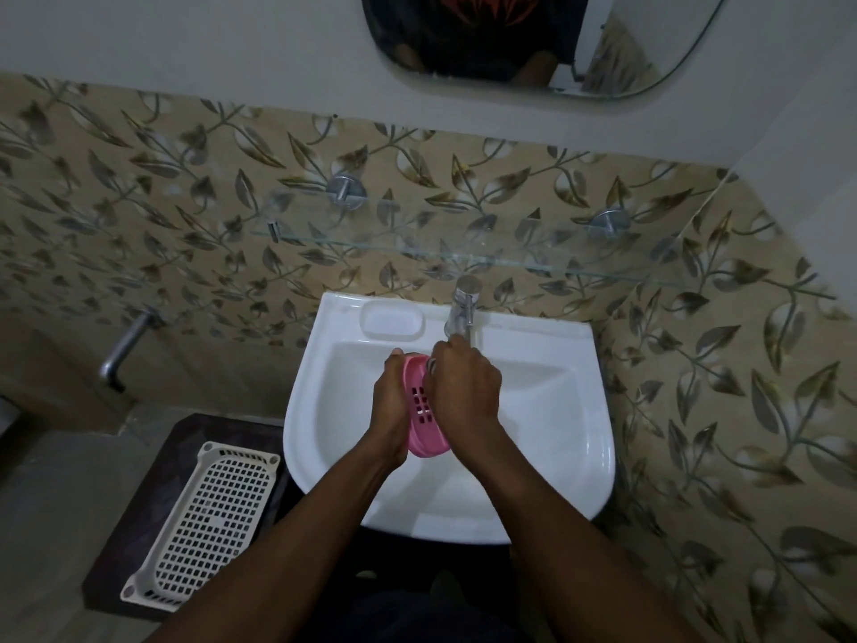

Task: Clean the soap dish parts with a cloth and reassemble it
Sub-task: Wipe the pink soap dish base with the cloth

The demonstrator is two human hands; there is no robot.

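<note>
Both forearms (301, 526) reach forward from the camera and meet over the white sink (598, 433). This placing looks chosen so that any drips or dirt fall into the basin below the grips. The left grip (392, 406) is curled round the left long edge of the pink soap dish part (419, 410), with the thumb tip at its far end. It holds the part tilted on edge, so the slotted face turns toward the right grip (466, 387). That grip lies over the part's right side with its back to the camera. Its fingers are hidden, so I cannot tell whether they pinch anything. A small pale grey scrap (432, 364) shows at its far edge and may be the cloth, but that is unclear. Only 1 dish part is visible, so my guess is that wiping is under way and reassembly is not yet begun. Just beyond the right grip stands the tap (461, 308), with a moulded soap recess (393, 320) beyond the left grip. Well to the left of the left grip and lower down, a white perforated basket (208, 517) rests on a dark stand (153, 461).
</note>
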